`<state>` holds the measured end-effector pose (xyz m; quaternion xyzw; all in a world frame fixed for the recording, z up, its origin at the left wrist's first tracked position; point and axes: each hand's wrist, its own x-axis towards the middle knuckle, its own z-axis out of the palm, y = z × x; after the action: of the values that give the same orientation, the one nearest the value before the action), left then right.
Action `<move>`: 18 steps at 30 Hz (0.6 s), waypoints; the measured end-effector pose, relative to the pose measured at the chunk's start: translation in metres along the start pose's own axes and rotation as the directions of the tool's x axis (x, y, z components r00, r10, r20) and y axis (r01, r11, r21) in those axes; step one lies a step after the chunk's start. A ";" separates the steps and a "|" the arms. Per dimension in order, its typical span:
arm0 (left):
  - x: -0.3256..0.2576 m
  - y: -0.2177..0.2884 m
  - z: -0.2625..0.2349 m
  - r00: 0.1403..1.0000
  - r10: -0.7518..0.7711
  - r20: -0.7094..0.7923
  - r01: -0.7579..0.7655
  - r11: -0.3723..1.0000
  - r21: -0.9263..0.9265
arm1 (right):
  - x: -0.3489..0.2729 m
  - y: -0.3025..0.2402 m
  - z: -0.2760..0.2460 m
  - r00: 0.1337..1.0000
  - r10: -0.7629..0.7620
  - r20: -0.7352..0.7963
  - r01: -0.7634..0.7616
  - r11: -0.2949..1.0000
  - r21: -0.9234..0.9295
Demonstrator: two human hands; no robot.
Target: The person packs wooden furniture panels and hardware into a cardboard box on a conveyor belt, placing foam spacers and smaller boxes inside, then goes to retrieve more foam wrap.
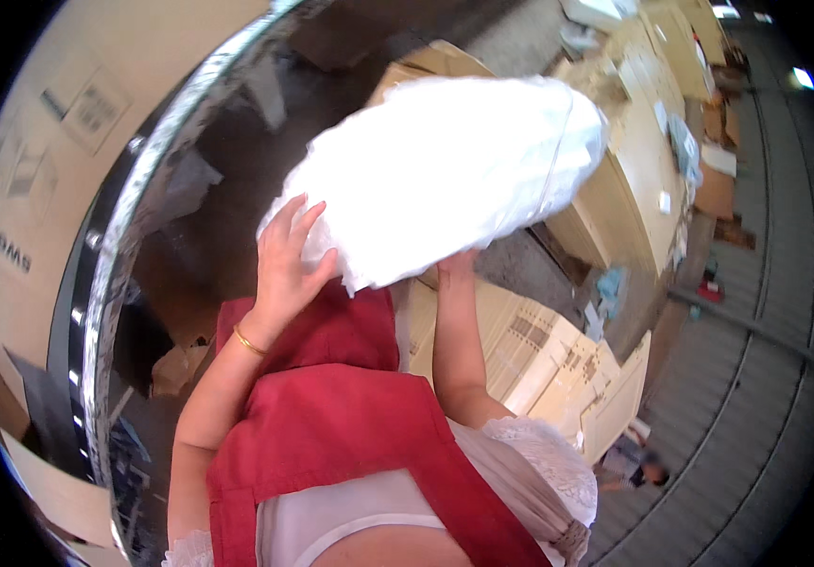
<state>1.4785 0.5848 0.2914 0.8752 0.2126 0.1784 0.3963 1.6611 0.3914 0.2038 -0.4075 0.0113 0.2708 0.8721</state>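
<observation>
Dark grey ribbed surface (756, 378) fills the right side; wall or roof, cannot tell. Large brown cardboard box (67, 198) takes up the left side, printed marks on its face. White bundle (454, 170) in crinkled wrap sits upper middle, just past the person's apron, long axis slanting up to the right; thin line runs around its right end. Red apron (331, 425) below it, worn over a pale top. Stack of tan cardboard (638, 180) behind the bundle, upper right; second tan stack (511, 350) nearer, to the right of the apron. Shiny metal strip (147, 175) curves down alongside the brown box. White lace sleeve (553, 458) on the right arm. Left hand (286, 260) is wide, fingers spread against the bundle's left end, thumb well apart from them. Another person (632, 461) shows small at lower right, well apart from the bundle. Torn brown cardboard (180, 369) lies left of the left forearm. Pale blue scrap (610, 288) lies between the two stacks. Right hand (457, 262) is at the bundle's underside, fingers mostly hidden; cannot tell how closed. Gold bangle (248, 341) on left wrist.
</observation>
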 end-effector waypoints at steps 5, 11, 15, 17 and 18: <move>-0.025 -0.019 -0.049 0.955 -0.132 -0.267 0.142 0.990 0.022 | -0.004 0.047 -0.008 0.932 0.105 0.346 -0.050 0.985 -0.164; -0.044 -0.001 -0.080 0.917 -0.271 -0.292 0.122 0.888 -0.443 | -0.014 0.058 0.058 0.856 0.480 0.193 -0.406 0.855 -0.324; -0.078 0.010 -0.108 0.786 -0.404 -0.468 0.303 0.912 -0.278 | -0.033 0.051 0.121 0.786 0.415 0.459 -0.051 0.783 -0.620; -0.103 0.013 -0.128 0.711 -0.441 -0.548 0.214 0.878 -0.428 | -0.035 0.062 0.124 0.722 0.357 0.592 0.172 0.736 -0.654; -0.119 0.015 -0.138 0.667 -0.450 -0.594 0.174 0.869 -0.463 | -0.042 0.064 0.141 0.671 0.319 0.670 0.308 0.701 -0.643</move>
<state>1.3150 0.6003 0.3723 0.6051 0.4554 0.4528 0.4705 1.5668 0.5063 0.2631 -0.5645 -0.4478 0.3970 0.5685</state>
